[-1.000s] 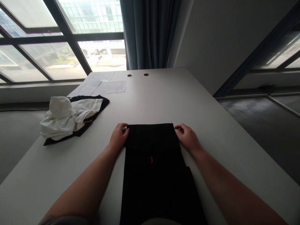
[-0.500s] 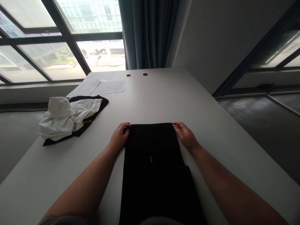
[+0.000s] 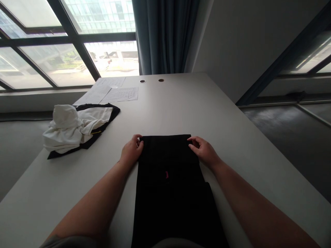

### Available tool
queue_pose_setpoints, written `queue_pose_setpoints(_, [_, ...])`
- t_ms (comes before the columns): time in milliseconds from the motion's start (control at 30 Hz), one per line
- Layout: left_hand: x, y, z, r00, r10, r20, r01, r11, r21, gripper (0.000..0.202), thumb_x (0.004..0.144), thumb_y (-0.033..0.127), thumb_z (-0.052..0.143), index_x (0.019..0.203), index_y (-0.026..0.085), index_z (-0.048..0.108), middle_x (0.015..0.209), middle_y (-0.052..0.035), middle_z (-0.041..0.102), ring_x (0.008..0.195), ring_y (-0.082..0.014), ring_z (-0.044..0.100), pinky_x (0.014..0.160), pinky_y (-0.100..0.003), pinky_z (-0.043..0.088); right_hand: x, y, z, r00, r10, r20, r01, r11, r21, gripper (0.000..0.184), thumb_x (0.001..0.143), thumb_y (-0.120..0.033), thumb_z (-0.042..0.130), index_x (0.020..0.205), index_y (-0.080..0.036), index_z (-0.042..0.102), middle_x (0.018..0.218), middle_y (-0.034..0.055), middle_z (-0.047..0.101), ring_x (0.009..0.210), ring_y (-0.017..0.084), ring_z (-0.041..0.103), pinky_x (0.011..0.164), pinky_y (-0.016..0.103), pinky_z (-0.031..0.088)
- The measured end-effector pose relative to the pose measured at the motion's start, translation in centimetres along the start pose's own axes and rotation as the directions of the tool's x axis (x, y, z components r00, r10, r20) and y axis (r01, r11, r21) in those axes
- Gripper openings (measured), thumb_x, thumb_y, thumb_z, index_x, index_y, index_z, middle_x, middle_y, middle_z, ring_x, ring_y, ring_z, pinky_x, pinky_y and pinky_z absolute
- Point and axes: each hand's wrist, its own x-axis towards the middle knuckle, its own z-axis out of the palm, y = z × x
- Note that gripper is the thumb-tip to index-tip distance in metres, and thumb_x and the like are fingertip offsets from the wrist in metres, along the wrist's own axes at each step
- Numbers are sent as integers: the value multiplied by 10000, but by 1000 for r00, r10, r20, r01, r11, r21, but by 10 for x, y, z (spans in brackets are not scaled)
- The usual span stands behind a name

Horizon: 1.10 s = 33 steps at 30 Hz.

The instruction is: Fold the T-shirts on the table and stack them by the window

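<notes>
A black garment, folded into a long flat strip, lies on the white table and runs toward me past the bottom of the view. A small pink mark shows near its middle. At the far left corner, my left hand pinches the cloth's edge between thumb and fingers. My right hand grips the far right corner, its curled fingertips and thumb on the cloth. Folds in the dark fabric are hard to make out.
To the left, a crumpled white garment lies on a black one. Papers rest at the table's far left, beside two round cable holes. The white table reaches a blue curtain and windows.
My right hand has shifted slightly inward, its fingertips now over the garment's corner. My left hand's fingers have shifted a little at the left corner. The garment lies almost as before.
</notes>
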Motion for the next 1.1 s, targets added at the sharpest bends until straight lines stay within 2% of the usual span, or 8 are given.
queue_pose_setpoints(200, [-3, 8, -6, 999, -31, 44, 27, 996, 84, 259, 977, 348, 537, 1229, 305, 576, 849, 15, 685, 781, -206, 667, 669, -288, 400, 0, 0, 0, 999, -29, 27, 30, 999, -25, 186, 895, -346, 633, 1013, -250, 739, 761, -10, 549, 684, 170, 539, 683, 322, 470])
queue_pose_setpoints(333, [-2, 3, -2, 1000, -5, 27, 2, 996, 94, 259, 974, 363, 536, 1222, 305, 584, 793, 17, 675, 737, -215, 663, 634, -294, 388, -3, -3, 4, 984, -176, -17, 175, 982, -70, 210, 931, -335, 603, 1019, -282, 786, 936, 46, 568, 876, 217, 599, 856, 393, 526])
queue_pose_setpoints(467, [0, -4, 2, 998, 57, -41, -55, 998, 35, 240, 953, 357, 573, 1183, 302, 615, 735, 30, 647, 663, -199, 635, 638, -295, 427, -8, -13, 4, 960, -279, -19, 274, 952, -132, 238, 943, -343, 616, 1091, -335, 803, 1035, 77, 571, 1019, 273, 590, 1008, 496, 508])
queue_pose_setpoints(567, [-1, -4, -1, 985, 113, -132, -120, 992, -44, 195, 956, 346, 561, 1098, 266, 668, 848, -9, 669, 775, -205, 652, 744, -323, 509, -11, -19, 3, 944, -330, -30, 322, 934, -156, 279, 963, -342, 602, 1174, -353, 784, 1180, 93, 600, 1169, 314, 571, 1105, 555, 461])
queue_pose_setpoints(667, [-3, 2, -7, 942, 267, -204, -288, 954, -80, 219, 978, 326, 526, 1055, 242, 714, 1075, -72, 678, 1044, -243, 640, 967, -391, 516, -11, -18, 4, 919, -385, 87, 393, 912, -114, 368, 980, -337, 584, 1324, -348, 714, 1403, 79, 573, 1368, 327, 501, 1208, 572, 375])
queue_pose_setpoints(800, [-8, 10, -6, 877, 480, -5, -478, 872, -101, 219, 956, 292, 589, 1114, 288, 740, 1225, -55, 689, 1200, -265, 595, 1119, -467, 426, -9, -9, 10, 886, -374, 275, 412, 907, -92, 411, 952, -318, 632, 1359, -334, 690, 1481, 68, 576, 1444, 339, 466, 1266, 634, 240])
queue_pose_setpoints(900, [-8, 11, -3, 859, 499, 118, -490, 867, -93, 164, 910, 270, 648, 1030, 298, 756, 1252, -38, 697, 1226, -279, 584, 1128, -516, 396, -8, -4, 12, 895, -357, 268, 392, 916, -88, 378, 939, -292, 639, 1308, -315, 717, 1459, 74, 605, 1445, 331, 476, 1270, 638, 227])
queue_pose_setpoints(1100, [-5, 8, -9, 833, 512, 210, -491, 859, -145, 94, 881, 297, 689, 797, 259, 705, 1254, -43, 698, 1233, -284, 568, 1127, -533, 389, -6, -7, 8, 921, -323, 217, 330, 944, 8, 134, 923, -277, 650, 991, -284, 766, 1370, 64, 672, 1396, 310, 535, 1261, 617, 269])
